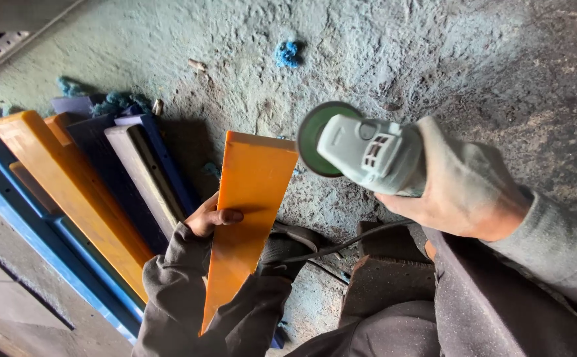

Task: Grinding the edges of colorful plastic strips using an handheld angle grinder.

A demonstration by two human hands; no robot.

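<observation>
Our left hand closes its fingers on the long orange plastic plank, whose long axis runs from our lap up toward the rough, dusty concrete floor. Our right hand is wrapped around the grey angle grinder, its green disc pointing left, just beside the plank's far end. More orange and blue planks lie stacked along the floor's left edge.

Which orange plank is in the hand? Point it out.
The short orange plank, gripped at its edge by the left hand. The longer orange plank lies untouched among the blue planks.

Blue and orange planks lean stacked near blue fluff on dusty floor.
</observation>
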